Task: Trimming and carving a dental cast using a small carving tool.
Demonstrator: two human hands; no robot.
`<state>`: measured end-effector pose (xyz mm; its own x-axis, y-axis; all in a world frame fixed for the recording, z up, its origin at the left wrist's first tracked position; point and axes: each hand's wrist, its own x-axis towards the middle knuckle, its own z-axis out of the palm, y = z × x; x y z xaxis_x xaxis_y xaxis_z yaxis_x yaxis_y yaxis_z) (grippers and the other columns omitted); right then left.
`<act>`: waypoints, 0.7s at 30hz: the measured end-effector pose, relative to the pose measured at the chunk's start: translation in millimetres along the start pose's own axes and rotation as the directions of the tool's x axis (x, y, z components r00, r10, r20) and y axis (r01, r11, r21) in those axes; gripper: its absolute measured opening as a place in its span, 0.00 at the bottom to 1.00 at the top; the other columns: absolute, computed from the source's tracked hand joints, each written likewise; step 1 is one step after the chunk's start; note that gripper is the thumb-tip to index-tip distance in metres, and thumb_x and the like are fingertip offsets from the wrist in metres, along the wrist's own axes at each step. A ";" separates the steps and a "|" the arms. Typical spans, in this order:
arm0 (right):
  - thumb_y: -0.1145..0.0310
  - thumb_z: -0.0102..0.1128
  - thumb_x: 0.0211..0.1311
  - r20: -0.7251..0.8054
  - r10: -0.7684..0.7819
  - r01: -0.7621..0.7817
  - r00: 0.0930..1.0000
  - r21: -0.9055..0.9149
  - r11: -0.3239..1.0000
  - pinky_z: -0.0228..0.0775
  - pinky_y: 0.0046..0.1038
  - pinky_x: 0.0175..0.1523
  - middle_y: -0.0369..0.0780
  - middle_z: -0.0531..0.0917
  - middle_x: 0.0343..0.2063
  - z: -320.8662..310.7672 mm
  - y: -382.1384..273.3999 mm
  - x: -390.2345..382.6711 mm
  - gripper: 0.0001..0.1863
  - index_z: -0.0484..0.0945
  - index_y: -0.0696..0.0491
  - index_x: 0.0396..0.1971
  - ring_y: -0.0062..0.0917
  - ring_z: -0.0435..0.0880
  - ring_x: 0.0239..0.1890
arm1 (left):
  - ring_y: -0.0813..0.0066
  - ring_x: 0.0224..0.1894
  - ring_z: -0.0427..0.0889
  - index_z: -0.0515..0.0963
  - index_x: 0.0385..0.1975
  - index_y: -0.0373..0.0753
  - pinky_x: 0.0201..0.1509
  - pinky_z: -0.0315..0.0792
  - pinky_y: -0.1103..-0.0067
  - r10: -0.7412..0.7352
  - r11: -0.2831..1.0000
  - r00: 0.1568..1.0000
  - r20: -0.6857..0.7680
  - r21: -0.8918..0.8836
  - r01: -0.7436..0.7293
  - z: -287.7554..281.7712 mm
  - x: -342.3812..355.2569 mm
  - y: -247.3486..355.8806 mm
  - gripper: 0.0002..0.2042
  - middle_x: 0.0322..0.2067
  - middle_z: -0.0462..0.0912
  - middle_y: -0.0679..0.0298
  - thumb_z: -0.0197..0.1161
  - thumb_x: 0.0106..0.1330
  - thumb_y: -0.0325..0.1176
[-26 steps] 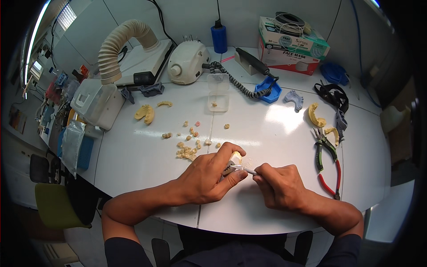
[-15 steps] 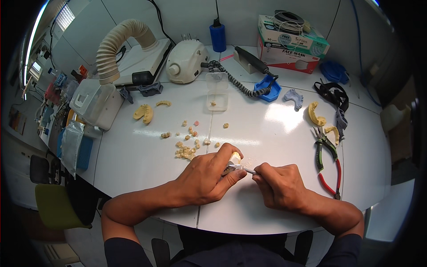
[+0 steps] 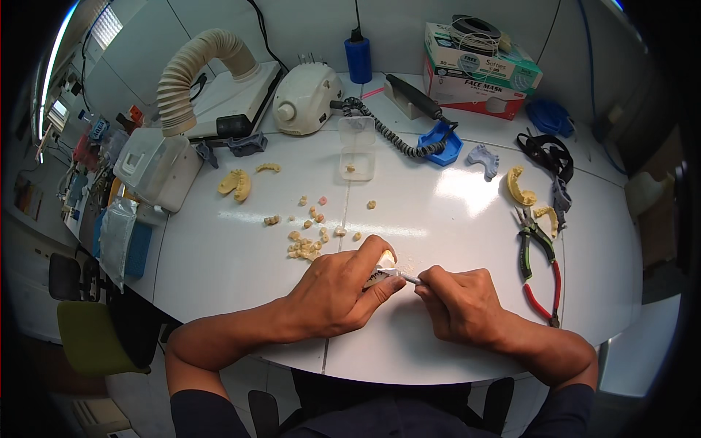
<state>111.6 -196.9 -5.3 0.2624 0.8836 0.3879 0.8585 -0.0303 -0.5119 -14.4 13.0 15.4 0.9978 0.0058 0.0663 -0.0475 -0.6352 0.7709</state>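
My left hand (image 3: 332,296) is closed around a small white and cream dental model (image 3: 386,259); its thumb and fingers hide much of it. In my right hand (image 3: 461,303), pinched between the fingertips, is a slim metal carving tool (image 3: 410,279), its tip against the model near my left thumb. Pale shavings (image 3: 410,263) lie on the white table just beyond the tool. Past my left hand are a heap of small cream tooth-shaped pieces (image 3: 303,250) and several scattered ones, with a pink piece (image 3: 322,200) among them.
Cutting pliers (image 3: 539,266) with red and green handles lie at the right, near yellow dental casts (image 3: 519,186). A clear lidded box (image 3: 356,163) stands open in the middle. Behind are a white control unit (image 3: 307,102), a corded handpiece (image 3: 412,96) and a ribbed hose (image 3: 201,66).
The model in my left hand has tilted slightly, and the tool tip has shifted a little against it. Both hands stay nearly in place.
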 end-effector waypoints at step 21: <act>0.72 0.67 0.69 0.000 -0.009 0.009 1.000 0.010 1.000 0.64 0.35 0.18 0.38 0.78 0.16 0.2 0.4 0.0 0.10 0.72 0.54 0.31 0.35 0.77 0.13 | 0.51 0.23 0.85 0.70 0.49 0.34 0.29 0.75 0.63 -0.009 0.999 1.000 0.003 -0.045 0.009 1.0 -0.3 -1.6 0.16 0.19 0.80 0.52 0.62 0.78 0.41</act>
<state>111.8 -196.8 -5.6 0.2548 0.8840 0.3919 0.8561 -0.0178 -0.5166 -14.7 13.2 13.5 0.9983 0.0091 0.0576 -0.0407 -0.5995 0.7993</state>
